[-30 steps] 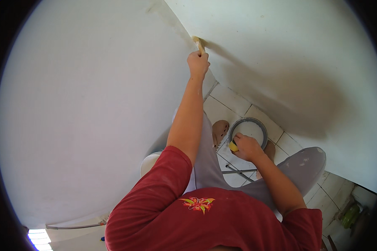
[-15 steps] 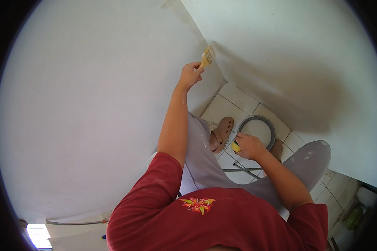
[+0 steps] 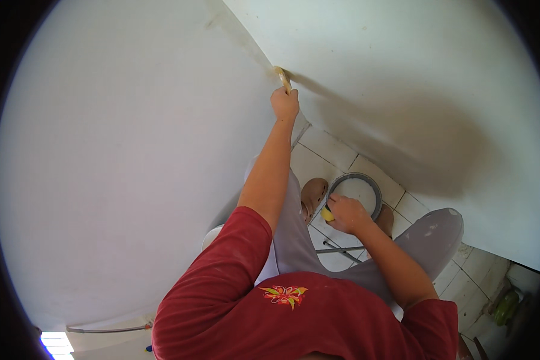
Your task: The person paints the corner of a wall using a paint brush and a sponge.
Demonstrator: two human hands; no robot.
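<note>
My left hand (image 3: 285, 103) is closed round the handle of a paintbrush (image 3: 284, 78), held up to the corner where two white walls meet. The bristle end is at the corner seam; from here the brush shows nearly edge-on. Lower down, my right hand (image 3: 348, 214) grips a small yellow sponge (image 3: 327, 214) with a dark green side, mostly hidden by the fingers. That hand is over the near left edge of a round bucket (image 3: 376, 191) with a grey rim and whitish inside.
Brown clogs (image 3: 314, 193) are on my feet, on either side of the bucket. Grey bars (image 3: 342, 249) cross low between my legs above the tiled floor (image 3: 327, 147). The left wall (image 3: 132, 150) and right wall (image 3: 414, 90) close in ahead. Green objects (image 3: 507, 307) lie at far right.
The paintbrush in my left hand has turned from facing me flat to nearly edge-on, still at the corner. The view has shifted slightly. My right hand keeps hold of the sponge beside the bucket.
</note>
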